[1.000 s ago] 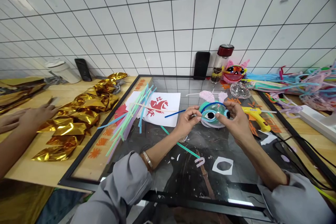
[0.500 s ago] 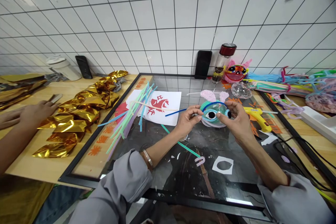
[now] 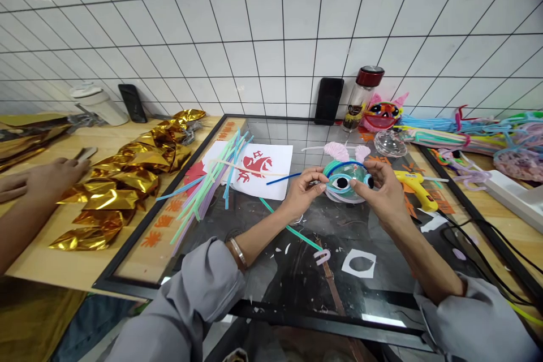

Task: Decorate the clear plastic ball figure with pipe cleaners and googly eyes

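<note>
Near edge: grey sleeves came in from the bottom corners, a bracelet (image 3: 238,253) on the left wrist, both forearms laid over the black-framed glass board (image 3: 139,288).
Scraps: a white paper offcut with an oval hole (image 3: 358,263) lay close to the board's near edge, a small lilac curl (image 3: 321,256) just beside it.
Left hand: the left hand (image 3: 302,194) was closed in a pinch, thumb and forefinger on the end of a blue pipe cleaner (image 3: 283,179) right at the craft's left side.
Right hand: the right hand (image 3: 382,195) pinched the craft's right side, fingers curled around its rim.
Craft: the teal round face (image 3: 344,182), one big black-and-white eye and pink ears, sat between both hands, about mid-board; whether it touched the glass, I couldn't tell.
Left of it: a fan of pastel pipe cleaners (image 3: 207,184) crossed a white sheet with a red cutout (image 3: 258,169).
Right of it: a yellow glue gun (image 3: 413,185) lay near the board's right edge.
Left table: crumpled gold foil (image 3: 123,181), with another person's hand (image 3: 51,175) resting flat beside it.
Far edge: a dark phone (image 3: 328,100) and a red-capped jar (image 3: 361,97) stood at the tiled wall, a pink mask-like craft (image 3: 382,113) just beside them.
</note>
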`<state>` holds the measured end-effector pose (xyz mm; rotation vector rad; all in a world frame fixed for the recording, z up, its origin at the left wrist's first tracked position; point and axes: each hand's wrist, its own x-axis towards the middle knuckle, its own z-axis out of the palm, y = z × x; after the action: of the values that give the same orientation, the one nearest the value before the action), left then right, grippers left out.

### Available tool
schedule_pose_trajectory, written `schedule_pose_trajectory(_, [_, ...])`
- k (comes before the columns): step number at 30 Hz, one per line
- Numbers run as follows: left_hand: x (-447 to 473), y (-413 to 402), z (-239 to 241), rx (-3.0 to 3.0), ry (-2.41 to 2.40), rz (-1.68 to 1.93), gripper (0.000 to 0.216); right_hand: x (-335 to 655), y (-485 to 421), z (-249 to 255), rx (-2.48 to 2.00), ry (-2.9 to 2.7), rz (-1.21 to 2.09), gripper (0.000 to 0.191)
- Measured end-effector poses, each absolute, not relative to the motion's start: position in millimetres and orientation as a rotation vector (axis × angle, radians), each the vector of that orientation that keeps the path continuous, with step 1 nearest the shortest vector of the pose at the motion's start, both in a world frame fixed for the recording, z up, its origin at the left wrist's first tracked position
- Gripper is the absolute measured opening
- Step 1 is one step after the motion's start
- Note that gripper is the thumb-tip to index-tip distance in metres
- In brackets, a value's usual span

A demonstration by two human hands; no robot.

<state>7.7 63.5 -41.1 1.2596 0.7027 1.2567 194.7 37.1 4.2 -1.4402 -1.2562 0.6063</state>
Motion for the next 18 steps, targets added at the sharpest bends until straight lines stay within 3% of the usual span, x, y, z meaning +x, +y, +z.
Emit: schedule_pose_trajectory(18, [7.8,63.0,-40.9,1.269,0.719,1.245,0.032,193.1,36.4,5.2,-1.438,-1.256,0.614,0.054])
